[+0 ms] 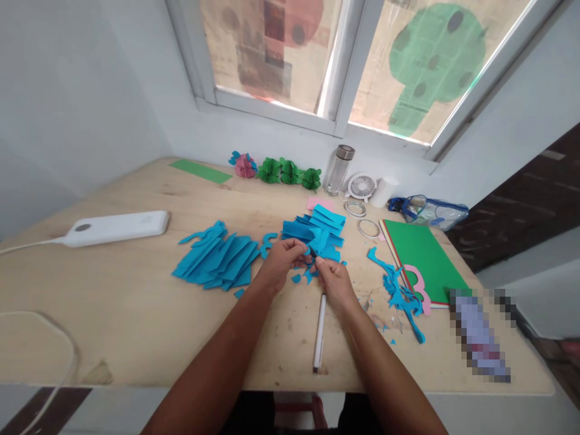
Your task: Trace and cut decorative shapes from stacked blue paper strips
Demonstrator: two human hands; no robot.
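My left hand [290, 255] is closed in a pinch on a small piece of blue paper [307, 249]. Just to its right, my right hand [334, 278] is closed around a slim dark-tipped tool [313, 252]; its handle is hidden in my fingers, and the tip meets the blue paper. Directly behind both hands lies a loose pile of folded blue paper [333, 219]. Small blue offcuts [296, 278] are scattered under my hands. Left of them rests a stack of folded blue paper [222, 260]. A white marker pen [319, 335] lies below my right hand.
Blue paper scraps [399, 290] and pink cutouts [415, 281] lie right, by green paper sheets [421, 254]. Behind are tape rings [368, 228], a small fan [361, 186], a glass bottle [339, 172] and green paper flowers [289, 172]. A white corded device [118, 228] sits left.
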